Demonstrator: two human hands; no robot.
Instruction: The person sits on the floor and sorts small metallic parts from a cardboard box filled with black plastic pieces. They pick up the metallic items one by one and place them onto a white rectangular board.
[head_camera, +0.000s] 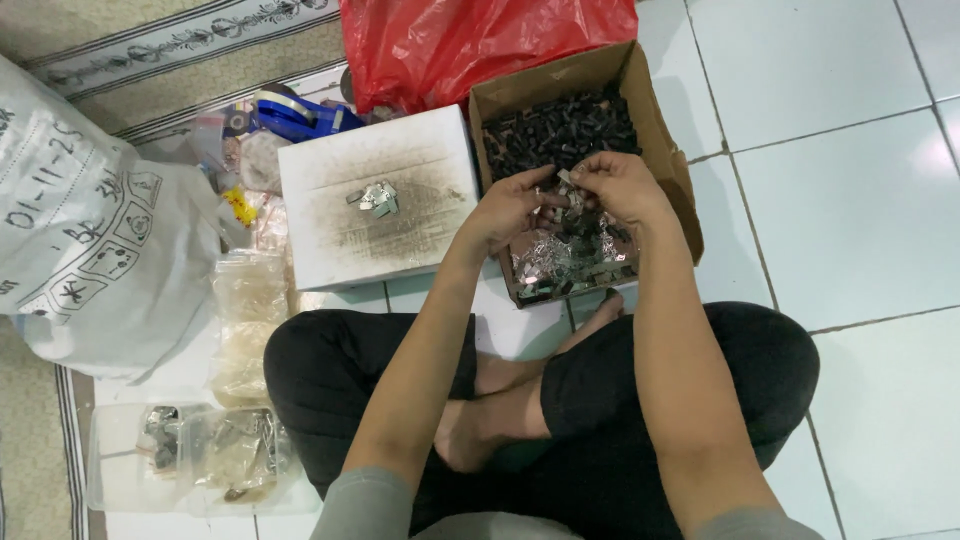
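Note:
My left hand (510, 205) and my right hand (618, 185) meet over an open cardboard box (665, 130) on the tiled floor. Between the fingertips of both hands is a small dark piece with a shiny metal clip (563, 190). The box holds a heap of small black parts (560, 128) at its far end and shiny metal clips (565, 262) at its near end. Left of the box stands a scuffed white box (330, 225), with a few metal clips (376, 198) lying on its top. I sit cross-legged in black trousers.
A red plastic bag (470, 40) lies behind the boxes. A large white printed sack (90, 220) sits at the left. Clear bags (248, 320) and a clear plastic tub (130, 470) with small parts lie by my left knee. A blue tape dispenser (295, 115) rests near a patterned rug (150, 50).

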